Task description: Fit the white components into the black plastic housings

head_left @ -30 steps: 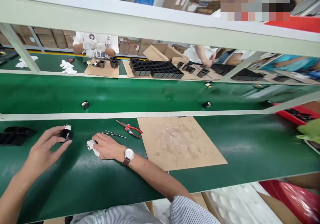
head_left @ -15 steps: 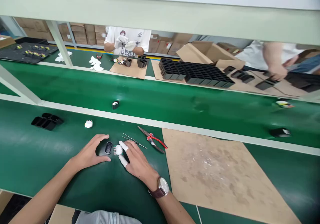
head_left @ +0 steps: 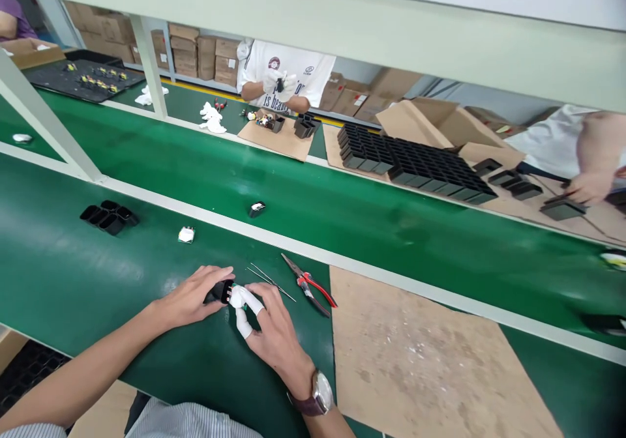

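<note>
My left hand (head_left: 198, 293) is wrapped round a small black plastic case (head_left: 218, 292), tilted so its open end faces right. With white finger cots on thumb and forefinger, my right hand (head_left: 271, 324) pinches a small circuit board (head_left: 237, 296) covered in a white blob. The board's near edge is at the mouth of the case; how far inside it sits, I cannot tell. Just beyond my right hand lie tweezers (head_left: 272, 283) and red-handled long-nose pliers (head_left: 308, 284). Another white-topped circuit board (head_left: 186, 234) rests on the green bench past my left hand.
Several empty black cases (head_left: 108, 216) stand at the left. A cardboard sheet (head_left: 420, 353) covers the bench at right. Beyond the pale rail (head_left: 205, 215), a green belt (head_left: 342, 210) carries a filled case (head_left: 257, 209). Two co-workers handle parts across it, near rows of black cases (head_left: 415, 161).
My left hand has closed on the black case and tipped it toward the right. The circuit board in my right hand has met the case's opening. The view has shifted.
</note>
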The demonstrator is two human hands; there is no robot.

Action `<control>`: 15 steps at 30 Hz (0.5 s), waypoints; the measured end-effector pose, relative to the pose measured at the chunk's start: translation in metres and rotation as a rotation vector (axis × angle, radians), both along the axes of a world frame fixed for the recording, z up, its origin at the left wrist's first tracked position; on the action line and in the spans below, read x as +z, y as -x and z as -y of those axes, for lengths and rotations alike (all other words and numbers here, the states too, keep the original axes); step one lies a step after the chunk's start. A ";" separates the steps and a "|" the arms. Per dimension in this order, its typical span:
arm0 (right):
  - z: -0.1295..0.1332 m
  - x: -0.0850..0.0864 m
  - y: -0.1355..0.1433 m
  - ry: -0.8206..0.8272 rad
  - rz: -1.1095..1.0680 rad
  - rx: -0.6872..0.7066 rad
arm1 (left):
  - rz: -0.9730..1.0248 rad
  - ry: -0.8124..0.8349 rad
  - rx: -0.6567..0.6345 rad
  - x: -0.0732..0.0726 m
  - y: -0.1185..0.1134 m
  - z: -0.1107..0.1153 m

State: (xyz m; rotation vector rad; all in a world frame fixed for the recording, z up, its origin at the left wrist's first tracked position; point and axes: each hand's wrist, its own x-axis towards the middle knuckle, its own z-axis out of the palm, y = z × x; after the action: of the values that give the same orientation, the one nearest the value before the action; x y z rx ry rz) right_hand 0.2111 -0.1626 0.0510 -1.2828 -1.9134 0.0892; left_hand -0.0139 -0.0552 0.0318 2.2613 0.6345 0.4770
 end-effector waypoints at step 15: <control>-0.002 -0.002 0.004 0.038 0.138 0.010 | 0.017 -0.027 -0.037 0.001 0.002 0.004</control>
State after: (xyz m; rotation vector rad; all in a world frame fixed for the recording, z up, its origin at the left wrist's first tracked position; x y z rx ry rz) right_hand 0.2070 -0.1608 0.0492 -1.3343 -2.0446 0.0433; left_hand -0.0159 -0.0587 0.0333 2.2877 0.5804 0.4884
